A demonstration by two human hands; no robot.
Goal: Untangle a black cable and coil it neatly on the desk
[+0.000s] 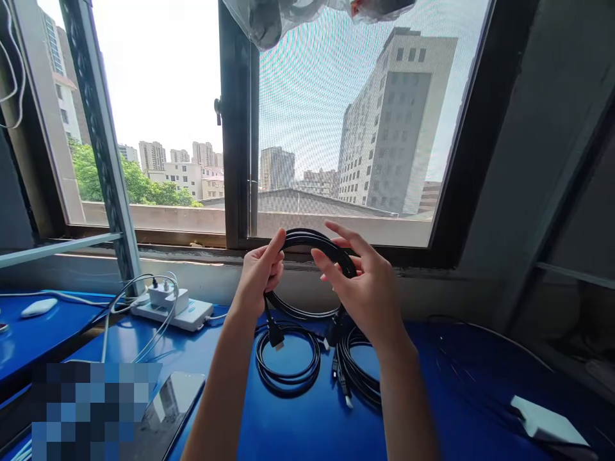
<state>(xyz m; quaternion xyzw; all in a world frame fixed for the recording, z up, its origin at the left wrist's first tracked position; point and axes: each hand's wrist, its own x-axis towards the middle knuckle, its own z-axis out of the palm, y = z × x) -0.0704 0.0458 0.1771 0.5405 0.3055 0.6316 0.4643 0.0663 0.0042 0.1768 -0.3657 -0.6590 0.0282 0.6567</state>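
Note:
Raised above the desk is a coiled black cable (pixel 307 238), with wide black plugs like HDMI ends; one plug (pixel 275 334) hangs at the lower left and the other (pixel 332 333) at the lower right. My left hand (pixel 262 272) pinches the coil's left side between thumb and fingers. Around its right side curls my right hand (pixel 368 282), loosely, with the thumb in front, some fingertips behind and the index finger raised. Below, a second coiled black cable (pixel 288 389) lies on the desk. To its right lies a third coil (pixel 360 378), partly hidden by my right forearm.
The blue desk (pixel 288 435) runs under a window (pixel 237 128). A white power strip (pixel 192 314) with adapters and looped white cords stands left. A dark phone or tablet (pixel 175 403) lies front left, a white mouse (pixel 39 308) far left, a white box (pixel 548 419) far right.

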